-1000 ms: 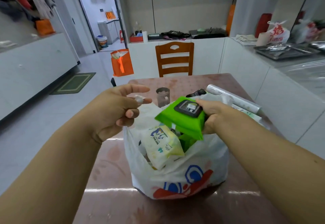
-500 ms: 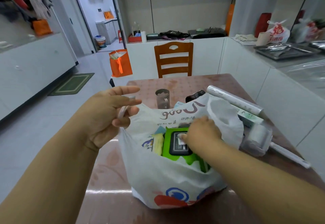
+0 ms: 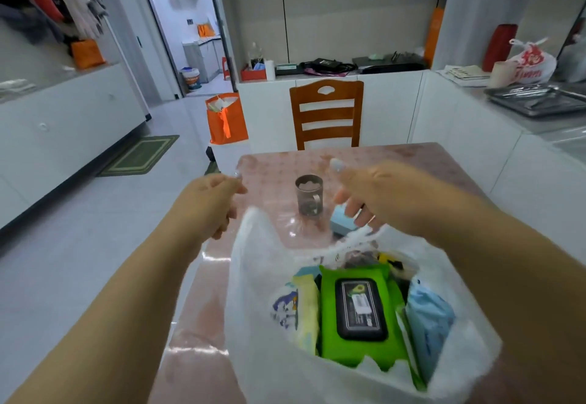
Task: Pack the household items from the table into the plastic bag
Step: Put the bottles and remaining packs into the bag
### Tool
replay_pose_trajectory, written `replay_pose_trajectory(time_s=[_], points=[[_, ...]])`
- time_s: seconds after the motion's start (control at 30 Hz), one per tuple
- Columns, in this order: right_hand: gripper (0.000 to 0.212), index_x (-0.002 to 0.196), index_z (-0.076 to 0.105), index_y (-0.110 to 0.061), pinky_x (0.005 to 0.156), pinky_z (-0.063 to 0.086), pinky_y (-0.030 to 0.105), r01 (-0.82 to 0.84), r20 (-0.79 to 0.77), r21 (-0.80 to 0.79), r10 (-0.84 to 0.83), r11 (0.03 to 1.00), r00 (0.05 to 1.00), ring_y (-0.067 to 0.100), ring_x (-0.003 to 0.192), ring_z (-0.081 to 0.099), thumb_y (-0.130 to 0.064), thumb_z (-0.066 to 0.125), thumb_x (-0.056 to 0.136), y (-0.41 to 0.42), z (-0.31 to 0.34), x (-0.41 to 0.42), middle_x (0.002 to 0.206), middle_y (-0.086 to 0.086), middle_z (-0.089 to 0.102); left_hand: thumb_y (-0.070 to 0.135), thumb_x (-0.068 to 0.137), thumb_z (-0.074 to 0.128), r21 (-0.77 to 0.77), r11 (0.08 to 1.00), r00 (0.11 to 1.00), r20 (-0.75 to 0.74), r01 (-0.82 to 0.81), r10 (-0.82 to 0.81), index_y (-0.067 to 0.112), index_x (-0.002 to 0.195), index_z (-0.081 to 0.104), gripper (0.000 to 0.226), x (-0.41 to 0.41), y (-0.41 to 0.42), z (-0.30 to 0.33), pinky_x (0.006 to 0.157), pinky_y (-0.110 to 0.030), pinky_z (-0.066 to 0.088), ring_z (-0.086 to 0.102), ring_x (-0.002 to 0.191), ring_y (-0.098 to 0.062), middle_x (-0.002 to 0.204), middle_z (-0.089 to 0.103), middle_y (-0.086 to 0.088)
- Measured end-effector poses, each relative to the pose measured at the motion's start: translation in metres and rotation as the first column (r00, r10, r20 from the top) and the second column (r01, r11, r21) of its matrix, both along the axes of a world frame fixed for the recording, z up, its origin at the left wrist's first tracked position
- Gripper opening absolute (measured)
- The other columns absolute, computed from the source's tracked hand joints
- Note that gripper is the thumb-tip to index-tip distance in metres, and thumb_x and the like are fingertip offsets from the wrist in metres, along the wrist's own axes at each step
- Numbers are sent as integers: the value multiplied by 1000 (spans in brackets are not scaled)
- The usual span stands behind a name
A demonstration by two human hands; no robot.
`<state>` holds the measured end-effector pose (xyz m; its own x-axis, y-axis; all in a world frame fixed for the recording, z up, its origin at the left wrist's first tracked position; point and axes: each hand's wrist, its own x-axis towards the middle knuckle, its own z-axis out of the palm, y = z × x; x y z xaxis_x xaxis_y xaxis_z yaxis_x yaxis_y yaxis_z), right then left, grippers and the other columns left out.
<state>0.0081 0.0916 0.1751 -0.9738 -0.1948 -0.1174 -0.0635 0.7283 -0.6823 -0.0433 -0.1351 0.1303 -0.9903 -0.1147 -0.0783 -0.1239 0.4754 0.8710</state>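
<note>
the green wet-wipe pack with a black lid (image 3: 360, 311) now lies inside the white plastic bag (image 3: 263, 334) on the pink table (image 3: 279, 162), long axis running away from the viewer, lid up. since half a second ago the right hand (image 3: 377, 196) has left it and reaches toward a small blue box (image 3: 341, 221), fingers apart. the left hand (image 3: 211, 200) seems loosely curled, blurred, no longer clearly holding the handle.

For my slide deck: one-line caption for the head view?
Green wipes pack sits in the plastic bag while the right hand reaches toward a blue box beside a glass mug.
</note>
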Motion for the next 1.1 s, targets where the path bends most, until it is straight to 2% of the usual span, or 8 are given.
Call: replay_pose_trajectory(time_s=[0.17,0.27,0.5,0.6,0.67,0.9,1.0,1.1], points=[[56,94,62,-15,87,53,39,85,29,28,-86,996,996,23,87,64,-57,26,95,-2,24,-50,93,6,67,33,95,57,-121,986,978,186,115,-91,11,94,62,23,-76,12,-56,52,-26,44,53,64,-18,80,59,-6],[51,103,60,-15,77,53,30,84,133,84,-94,993,987,20,90,64,-53,27,97,-7,14,-78,99,2,67,38,92,60,-273,925,907,397,265,-143,9,110,61,34,-102,23,-99,78,-35,57,61,94,-25,101,62,-7],[48,99,63,-13,70,49,27,128,344,54,-138,990,929,21,78,60,-50,33,98,-5,-31,-109,90,7,64,58,90,52,-440,722,741,654,534,-149,10,139,49,68,-117,44,-155,98,-36,42,53,124,-29,143,52,-9],[54,103,64,-10,66,48,28,146,395,39,-150,988,906,22,75,57,-56,36,95,-6,-42,-111,86,11,65,59,92,49,-456,677,641,767,577,-29,11,129,55,61,-116,46,-159,96,-35,43,57,119,-27,135,57,-10],[58,106,64,-10,70,48,31,138,399,25,-137,990,907,23,76,56,-60,37,93,-6,-47,-111,89,13,66,58,91,52,-397,748,595,803,532,3,15,98,61,44,-116,42,-165,89,-35,46,61,93,-24,108,63,-7],[60,105,64,-8,81,56,40,148,375,36,-151,988,915,25,77,60,-59,34,95,-4,-46,-111,87,9,63,54,74,74,-336,891,688,724,305,38,10,87,66,46,-118,24,-157,70,-40,62,74,69,-27,81,74,-12],[59,107,63,-8,77,55,36,157,350,61,-168,986,922,28,80,65,-57,33,96,-3,-42,-107,92,10,68,49,75,76,-350,923,848,528,160,54,10,91,65,44,-130,14,-123,65,-42,63,73,69,-29,82,72,-13],[54,109,60,-10,67,49,28,167,327,42,-172,985,929,20,75,61,-56,35,96,-4,-37,-100,95,9,69,44,79,74,-133,991,945,317,-34,75,10,93,64,38,-134,6,-75,63,-45,62,71,69,-28,80,70,-12]])
